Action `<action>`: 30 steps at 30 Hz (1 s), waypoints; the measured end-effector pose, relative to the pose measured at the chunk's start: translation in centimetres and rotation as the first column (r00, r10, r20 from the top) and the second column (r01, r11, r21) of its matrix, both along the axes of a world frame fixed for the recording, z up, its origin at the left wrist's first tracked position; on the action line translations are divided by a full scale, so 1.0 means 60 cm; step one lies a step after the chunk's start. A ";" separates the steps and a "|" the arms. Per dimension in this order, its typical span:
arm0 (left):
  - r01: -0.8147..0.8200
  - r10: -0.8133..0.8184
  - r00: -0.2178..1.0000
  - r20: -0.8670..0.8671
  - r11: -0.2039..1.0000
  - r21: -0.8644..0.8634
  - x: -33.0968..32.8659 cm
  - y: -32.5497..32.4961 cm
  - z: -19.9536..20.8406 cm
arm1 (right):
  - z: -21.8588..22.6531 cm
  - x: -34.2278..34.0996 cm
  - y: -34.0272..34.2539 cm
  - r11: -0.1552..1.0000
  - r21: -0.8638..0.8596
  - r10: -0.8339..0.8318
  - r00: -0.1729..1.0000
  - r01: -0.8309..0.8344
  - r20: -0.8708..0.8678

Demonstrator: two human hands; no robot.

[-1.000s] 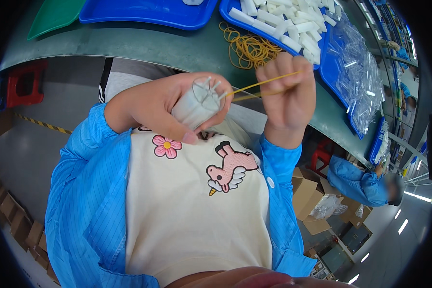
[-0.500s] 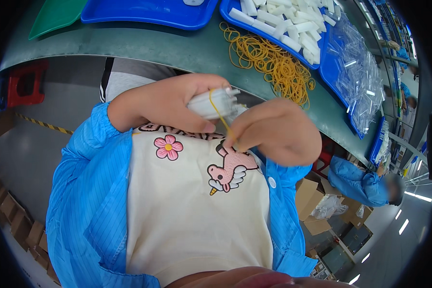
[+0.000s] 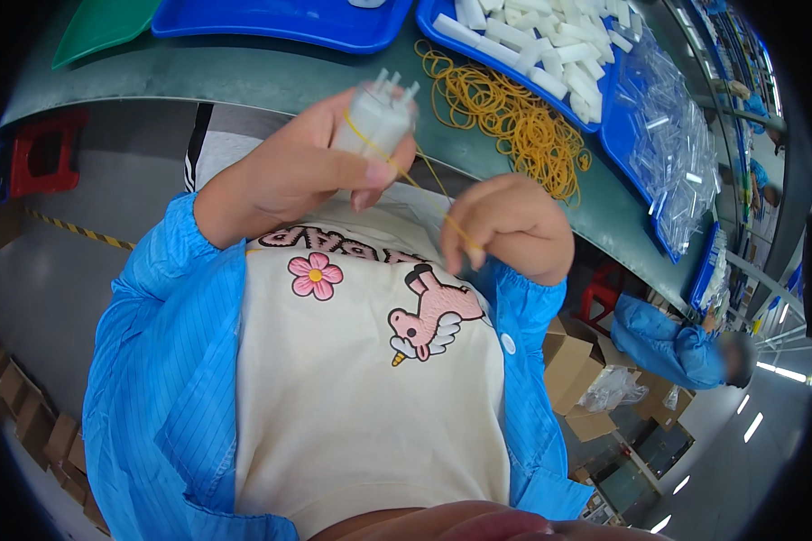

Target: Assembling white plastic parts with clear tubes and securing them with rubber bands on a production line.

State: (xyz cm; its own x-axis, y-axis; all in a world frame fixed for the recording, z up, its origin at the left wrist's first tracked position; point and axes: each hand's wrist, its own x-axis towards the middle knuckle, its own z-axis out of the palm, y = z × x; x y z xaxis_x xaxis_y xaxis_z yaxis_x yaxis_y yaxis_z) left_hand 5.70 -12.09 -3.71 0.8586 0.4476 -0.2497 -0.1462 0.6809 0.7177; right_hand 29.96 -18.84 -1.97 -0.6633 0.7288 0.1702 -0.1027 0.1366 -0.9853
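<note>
My left hand (image 3: 302,162) is closed round a bundle of translucent white plastic pieces (image 3: 376,122), held upright near the table's front edge. Small prongs stick out of the bundle's top. A yellow rubber band (image 3: 413,183) loops round the bundle and is pulled taut down to the right. Its far end is pinched in the fingers of my right hand (image 3: 512,225), in front of my chest. How many pieces the bundle has I cannot tell.
A heap of yellow rubber bands (image 3: 505,117) lies on the green table (image 3: 271,77). Behind it stands a blue tray (image 3: 478,56) of white blocks, with clear plastic pieces (image 3: 672,135) to the right. Another blue tray (image 3: 280,29) and a green tray (image 3: 99,32) are left. A person (image 3: 668,343) sits further right.
The bundle has tipped more upright and moved up with my left hand. My right hand has drawn back slightly, and the rubber band between the hands is stretched longer.
</note>
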 end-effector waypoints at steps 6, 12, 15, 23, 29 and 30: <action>-0.241 0.193 0.955 0.226 0.948 0.209 0.019 -0.015 -0.010 | -0.080 -0.035 -0.034 0.948 -0.281 -0.184 0.460 -0.152 -0.869; -0.190 0.094 0.982 0.165 0.544 0.817 0.021 -0.001 -0.023 | -0.026 -0.076 -0.023 0.798 -0.573 -0.561 0.578 0.189 -0.592; -0.232 0.223 0.966 0.132 0.517 0.824 0.025 -0.007 -0.027 | -0.002 -0.084 -0.017 0.808 -0.240 -0.579 0.799 0.538 -0.159; -0.094 0.353 0.935 0.021 0.191 0.977 0.028 -0.008 -0.027 | -0.004 -0.097 -0.013 0.680 0.313 -0.718 0.688 0.663 0.105; 0.093 0.269 0.953 -0.138 0.173 0.981 0.021 -0.013 -0.014 | -0.011 -0.080 -0.008 0.705 0.511 -0.666 0.708 0.492 0.237; 0.093 0.271 0.953 -0.138 0.172 0.981 0.020 -0.012 -0.014 | -0.009 -0.080 -0.006 0.701 0.572 -0.652 0.709 0.426 0.271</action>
State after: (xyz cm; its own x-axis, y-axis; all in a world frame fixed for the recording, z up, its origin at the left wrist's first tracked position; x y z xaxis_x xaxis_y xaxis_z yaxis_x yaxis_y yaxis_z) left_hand 6.90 -12.83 -4.52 0.7872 0.5466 0.2857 0.1320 -0.6019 0.7876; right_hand 25.19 -19.19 -2.52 -0.2556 0.8935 0.3693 0.5397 0.4488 -0.7122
